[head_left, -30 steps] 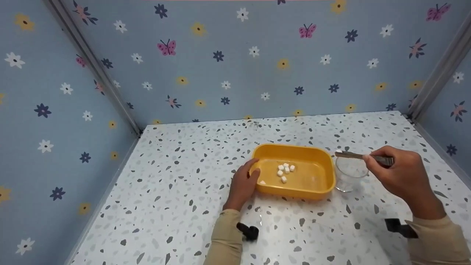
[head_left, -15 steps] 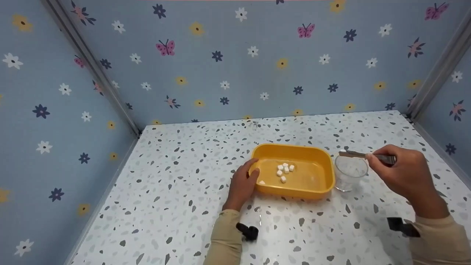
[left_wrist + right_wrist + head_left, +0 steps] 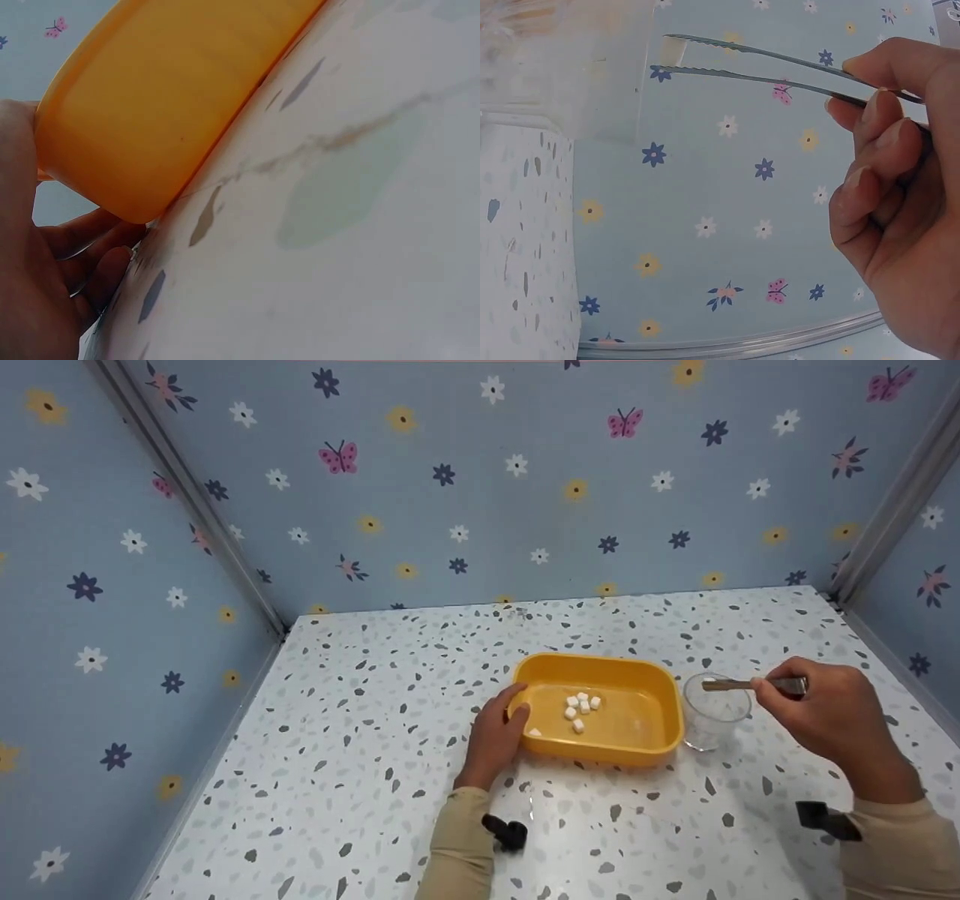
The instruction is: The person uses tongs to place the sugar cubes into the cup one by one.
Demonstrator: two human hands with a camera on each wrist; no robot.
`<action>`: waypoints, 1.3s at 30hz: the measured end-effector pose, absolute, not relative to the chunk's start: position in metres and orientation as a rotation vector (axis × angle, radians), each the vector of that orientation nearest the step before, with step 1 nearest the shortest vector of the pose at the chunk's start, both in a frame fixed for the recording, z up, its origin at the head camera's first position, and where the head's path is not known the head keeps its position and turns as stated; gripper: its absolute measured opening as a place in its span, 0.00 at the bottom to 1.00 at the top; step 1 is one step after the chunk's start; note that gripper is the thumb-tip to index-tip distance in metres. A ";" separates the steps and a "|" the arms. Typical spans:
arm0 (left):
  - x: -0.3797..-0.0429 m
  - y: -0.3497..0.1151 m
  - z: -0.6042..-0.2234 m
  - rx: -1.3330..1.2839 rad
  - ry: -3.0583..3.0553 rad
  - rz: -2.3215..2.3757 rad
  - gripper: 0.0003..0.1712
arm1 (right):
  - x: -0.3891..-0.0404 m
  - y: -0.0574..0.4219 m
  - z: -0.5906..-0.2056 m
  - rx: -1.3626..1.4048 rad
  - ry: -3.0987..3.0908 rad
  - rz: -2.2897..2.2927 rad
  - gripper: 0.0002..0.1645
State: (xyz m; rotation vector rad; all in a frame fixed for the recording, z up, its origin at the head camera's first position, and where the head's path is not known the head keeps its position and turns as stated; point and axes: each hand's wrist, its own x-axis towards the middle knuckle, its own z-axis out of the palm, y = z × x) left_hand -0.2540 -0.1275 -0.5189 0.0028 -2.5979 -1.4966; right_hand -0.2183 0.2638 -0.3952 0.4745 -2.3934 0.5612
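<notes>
My left hand (image 3: 495,735) grips the left end of a yellow plastic tub (image 3: 600,748), fingers at its rim and outer wall in the left wrist view. Several small white cubes (image 3: 585,706) lie on the tub's floor, mostly grouped left of the middle. My right hand (image 3: 821,712) pinches metal tweezers (image 3: 727,685) between thumb and fingers. A white cube (image 3: 673,52) sits between the tweezer tips in the right wrist view. Those tips overlap the mouth of a clear cup (image 3: 705,731), which stands just right of the tub.
The table (image 3: 360,720) has a white top with grey speckles. Blue flowered panels (image 3: 465,487) stand behind it and at both sides. Black wrist mounts (image 3: 506,832) are strapped over the sleeves.
The tweezers have moved right and downward, from beside the tub's right rim to over the cup's mouth. My left hand and the tub stay where they were.
</notes>
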 end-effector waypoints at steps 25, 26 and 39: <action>-0.255 -0.128 -0.521 0.001 -2.589 -1.516 0.26 | -0.227 0.264 -0.406 0.437 -2.643 0.531 0.08; -0.255 -0.128 -0.521 0.002 -2.590 -1.515 0.26 | -0.227 0.264 -0.406 0.435 -2.654 0.527 0.09; -0.254 -0.128 -0.519 -0.026 -2.579 -1.499 0.25 | -0.232 0.259 -0.412 0.440 -2.693 0.487 0.09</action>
